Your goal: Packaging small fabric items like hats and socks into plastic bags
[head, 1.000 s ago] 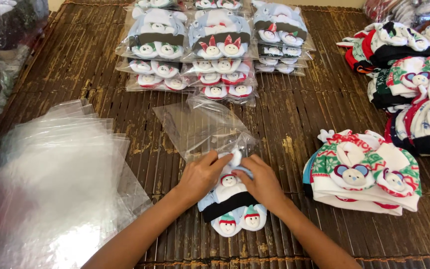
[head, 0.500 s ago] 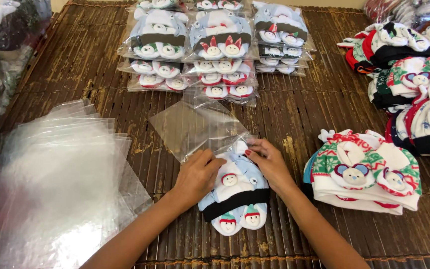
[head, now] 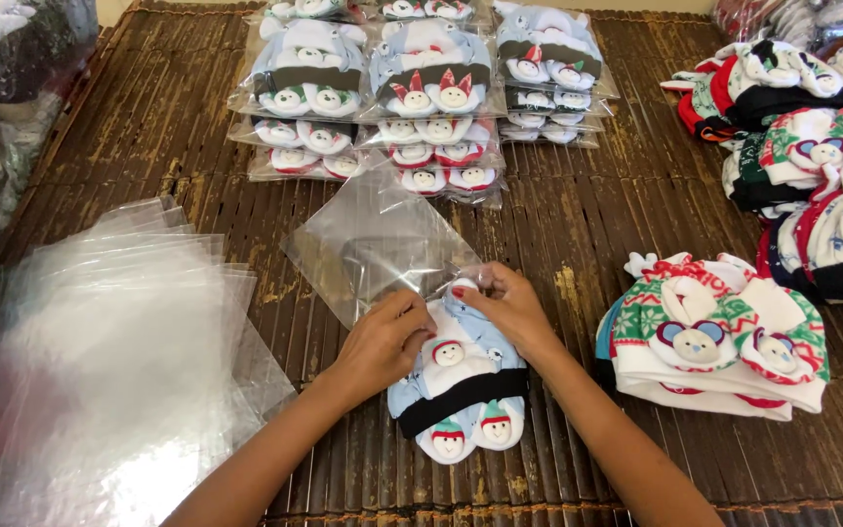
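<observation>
A light blue baby hat set (head: pixel 461 385) with a black band and small snowman faces lies on the dark slatted mat. A clear plastic bag (head: pixel 373 244) lies just beyond it, its mouth at the hat's top edge. My left hand (head: pixel 382 342) pinches the bag's opening at the hat's upper left. My right hand (head: pixel 504 307) grips the bag's opening and the hat's top at the upper right.
A stack of empty clear bags (head: pixel 100 361) lies at the left. Bagged hat sets (head: pixel 421 98) are piled at the back. Unbagged festive hat piles sit to the right (head: pixel 714 337) and at the far right (head: pixel 812 146). The slatted mat (head: pixel 578 224) covers the surface.
The clear bag has been drawn back towards the hat's top edge. Both hands have slid up from the middle of the hat to the bag's mouth.
</observation>
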